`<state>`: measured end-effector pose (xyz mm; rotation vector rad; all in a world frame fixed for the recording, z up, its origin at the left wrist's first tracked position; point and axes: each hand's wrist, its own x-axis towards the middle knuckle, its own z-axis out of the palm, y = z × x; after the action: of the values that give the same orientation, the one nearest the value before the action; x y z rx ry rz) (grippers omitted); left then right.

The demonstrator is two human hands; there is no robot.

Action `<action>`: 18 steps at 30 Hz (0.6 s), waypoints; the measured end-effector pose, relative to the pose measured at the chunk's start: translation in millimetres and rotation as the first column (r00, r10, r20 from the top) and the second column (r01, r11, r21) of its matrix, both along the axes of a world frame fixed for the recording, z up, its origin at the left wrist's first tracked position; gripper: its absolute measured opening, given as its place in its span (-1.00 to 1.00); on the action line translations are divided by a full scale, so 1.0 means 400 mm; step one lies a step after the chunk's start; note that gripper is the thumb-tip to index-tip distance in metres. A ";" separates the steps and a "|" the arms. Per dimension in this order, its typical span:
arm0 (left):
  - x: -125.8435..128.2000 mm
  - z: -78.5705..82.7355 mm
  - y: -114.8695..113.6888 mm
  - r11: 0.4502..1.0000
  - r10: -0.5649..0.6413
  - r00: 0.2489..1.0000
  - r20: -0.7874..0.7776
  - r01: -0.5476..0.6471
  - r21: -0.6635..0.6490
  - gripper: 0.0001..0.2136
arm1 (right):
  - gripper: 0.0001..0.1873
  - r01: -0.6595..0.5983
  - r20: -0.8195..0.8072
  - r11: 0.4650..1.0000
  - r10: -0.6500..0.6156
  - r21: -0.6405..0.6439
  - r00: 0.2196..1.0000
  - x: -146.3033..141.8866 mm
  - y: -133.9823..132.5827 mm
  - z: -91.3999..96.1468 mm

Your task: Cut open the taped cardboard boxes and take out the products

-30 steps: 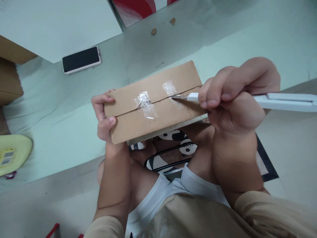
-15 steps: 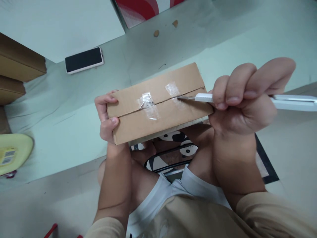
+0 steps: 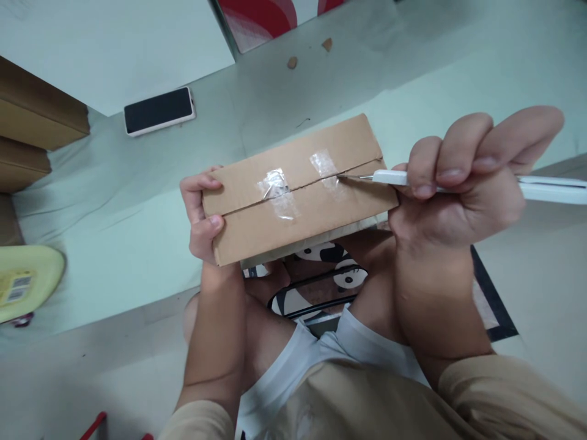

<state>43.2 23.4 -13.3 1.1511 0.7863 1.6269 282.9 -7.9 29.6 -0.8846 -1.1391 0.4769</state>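
My left hand [image 3: 200, 211] grips the left end of a brown cardboard box [image 3: 293, 211], thumb on its top. The box is held above my lap, its two top flaps meeting in a seam crossed by two strips of clear tape [image 3: 276, 190]. My right hand [image 3: 463, 183] is closed round a white utility knife [image 3: 541, 188]. The knife's thin blade tip lies on the seam at the right-hand tape strip [image 3: 326, 166].
A phone [image 3: 159, 110] lies screen-up on the pale green floor covering behind the box. Brown cardboard boxes [image 3: 32, 131] stand at the far left, a yellow-green object [image 3: 27, 281] lower left. A red and white item [image 3: 261, 18] sits at the top. Panda-print slippers [image 3: 321, 287] show under the box.
My right hand has drawn the knife to the right along the seam, so the blade tip has slid from the middle of the right tape strip to its right edge. The left hand keeps its grip.
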 end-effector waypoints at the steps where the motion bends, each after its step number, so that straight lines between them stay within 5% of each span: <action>1: 0.000 0.000 -0.001 1.000 -0.007 1.000 0.002 0.007 -0.001 -0.61 | -0.64 0.021 0.018 0.999 -0.020 -0.028 1.000 0.001 0.000 -0.003; 5: -0.005 -0.007 -0.001 1.000 -0.026 0.999 0.031 0.026 0.003 -0.56 | -0.66 0.059 0.028 0.998 -0.058 -0.017 0.998 -0.004 0.002 -0.003; 8: -0.009 -0.013 0.001 1.000 -0.020 0.998 0.062 0.019 0.015 -0.58 | -0.62 -0.024 -0.100 0.999 0.028 0.040 0.995 0.003 0.005 0.004; 11: -0.012 -0.018 0.003 0.997 -0.051 0.996 0.075 0.047 0.054 -0.63 | -0.68 -0.112 -0.216 0.992 0.098 -0.055 0.971 0.040 0.010 -0.005; 14: -0.016 -0.020 0.004 0.994 -0.070 0.997 0.032 0.067 0.085 -0.64 | -0.75 0.018 -0.309 0.991 -0.058 -0.130 0.949 0.083 0.026 -0.032; 18: -0.024 -0.015 0.000 0.997 -0.013 1.000 -0.026 0.015 0.077 -0.62 | -0.48 0.198 -0.301 0.946 -0.273 -0.255 0.914 0.101 0.048 -0.071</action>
<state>33.7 23.4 -19.2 1.2314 0.7353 1.6463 323.5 11.3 1.2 -1.0733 -0.6652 0.5345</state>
